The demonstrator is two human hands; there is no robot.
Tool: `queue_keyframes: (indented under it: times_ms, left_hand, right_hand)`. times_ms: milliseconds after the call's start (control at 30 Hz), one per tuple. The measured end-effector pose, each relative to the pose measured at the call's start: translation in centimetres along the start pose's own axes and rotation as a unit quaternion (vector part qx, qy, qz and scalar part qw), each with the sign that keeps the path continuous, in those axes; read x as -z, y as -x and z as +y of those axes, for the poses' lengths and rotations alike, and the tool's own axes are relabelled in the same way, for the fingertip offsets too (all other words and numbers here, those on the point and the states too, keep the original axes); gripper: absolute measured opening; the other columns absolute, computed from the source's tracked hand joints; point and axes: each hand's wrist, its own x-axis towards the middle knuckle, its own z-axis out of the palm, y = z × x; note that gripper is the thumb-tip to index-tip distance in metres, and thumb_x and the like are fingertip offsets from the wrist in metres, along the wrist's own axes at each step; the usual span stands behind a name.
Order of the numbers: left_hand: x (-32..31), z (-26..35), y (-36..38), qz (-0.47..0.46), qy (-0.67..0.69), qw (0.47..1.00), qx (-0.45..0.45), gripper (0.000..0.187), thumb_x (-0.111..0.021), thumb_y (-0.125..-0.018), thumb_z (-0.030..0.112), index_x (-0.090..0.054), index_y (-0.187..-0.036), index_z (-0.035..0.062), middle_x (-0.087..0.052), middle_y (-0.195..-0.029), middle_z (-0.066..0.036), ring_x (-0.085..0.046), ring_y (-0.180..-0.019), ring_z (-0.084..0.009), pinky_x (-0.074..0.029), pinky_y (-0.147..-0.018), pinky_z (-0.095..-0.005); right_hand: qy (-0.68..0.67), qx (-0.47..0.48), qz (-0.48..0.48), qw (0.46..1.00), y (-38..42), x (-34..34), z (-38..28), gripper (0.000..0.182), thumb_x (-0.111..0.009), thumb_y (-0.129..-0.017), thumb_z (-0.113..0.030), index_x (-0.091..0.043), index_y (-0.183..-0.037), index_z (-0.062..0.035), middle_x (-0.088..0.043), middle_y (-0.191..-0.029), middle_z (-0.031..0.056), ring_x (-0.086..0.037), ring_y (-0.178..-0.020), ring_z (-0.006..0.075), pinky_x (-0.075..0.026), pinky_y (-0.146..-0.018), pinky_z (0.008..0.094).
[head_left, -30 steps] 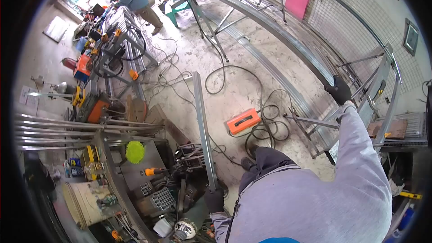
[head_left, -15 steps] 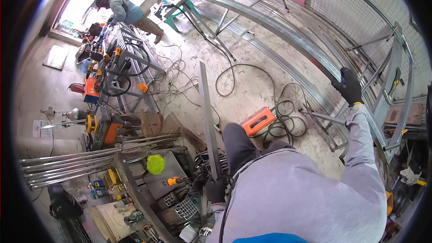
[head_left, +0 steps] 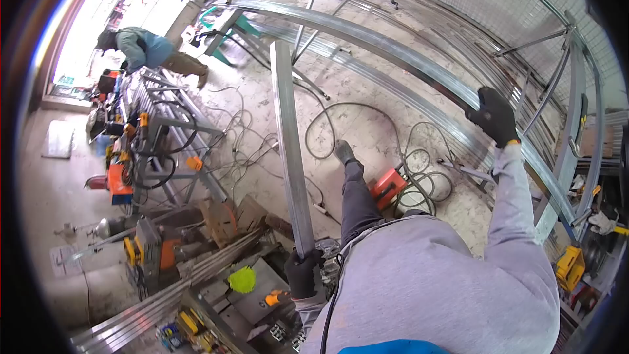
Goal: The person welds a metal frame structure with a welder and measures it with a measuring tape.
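Left hand (head_left: 303, 274), gloved, clamped round the near end of a long steel bar (head_left: 287, 144). The bar now points up and away over the floor, raised higher than a second ago, when it lay lower beside the leg. Right hand (head_left: 495, 117), gloved, closed over the curved rail (head_left: 367, 39) of the frame, as before. One foot (head_left: 343, 151) has lifted forward over the cables (head_left: 341, 124); the body is stepping while braced. Another person (head_left: 141, 49) bends at a far counter (head_left: 154, 101).
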Motion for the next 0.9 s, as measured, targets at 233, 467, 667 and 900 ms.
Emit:
queue_keyframes:
  times_ms: [233,467,667,900]
  left_hand:
    - [0.7,11.6,-19.2,-0.241,0.076,0.964,0.080,0.039,-0.071,-0.086,0.016,-0.066,-0.118,-0.0062,-0.076,-0.094,-0.017,-0.071,-0.075,-0.0213,-0.058,-0.071,-0.0350]
    - [-1.9,21.3,-34.6,-0.426,0.021,0.901,0.075,0.047,-0.072,-0.086,0.020,-0.064,-0.120,-0.0097,-0.074,-0.090,-0.017,-0.071,-0.071,-0.0229,-0.059,-0.066,-0.0353]
    - [-6.7,27.4,-40.9,-0.525,-0.003,0.850,0.039,0.047,-0.075,-0.086,0.030,-0.064,-0.109,-0.0090,-0.074,-0.088,-0.020,-0.072,-0.067,-0.0267,-0.060,-0.063,-0.0370]
    - [-9.3,34.9,-41.1,-0.572,-0.119,0.810,-0.046,0.046,-0.066,-0.093,0.029,-0.063,-0.122,-0.0074,-0.074,-0.091,-0.018,-0.074,-0.073,-0.0249,-0.060,-0.067,-0.0352]
  right_hand:
    - [0.031,-0.137,-0.122,0.982,-1.2,1.2,-2.1,0.048,-0.085,-0.078,-0.035,-0.059,-0.107,-0.0060,-0.064,-0.094,0.0140,-0.066,-0.086,0.0345,-0.051,-0.075,0.0455]
    - [-0.076,-0.078,0.022,0.994,-7.9,-1.8,-12.6,0.059,-0.076,-0.091,-0.039,-0.062,-0.132,0.0000,-0.064,-0.134,0.0225,-0.065,-0.122,0.0357,-0.052,-0.102,0.0427]
    - [-0.583,-0.093,-0.057,0.805,-14.9,-8.3,-29.8,0.055,-0.064,-0.103,-0.038,-0.055,-0.145,-0.0037,-0.058,-0.143,0.0146,-0.050,-0.138,0.0276,-0.046,-0.109,0.0392]
    - [-0.713,-0.209,-0.211,0.635,-20.9,-14.3,-39.9,0.049,-0.068,-0.101,-0.041,-0.060,-0.135,-0.0073,-0.066,-0.129,0.0046,-0.064,-0.118,0.0159,-0.053,-0.096,0.0319]
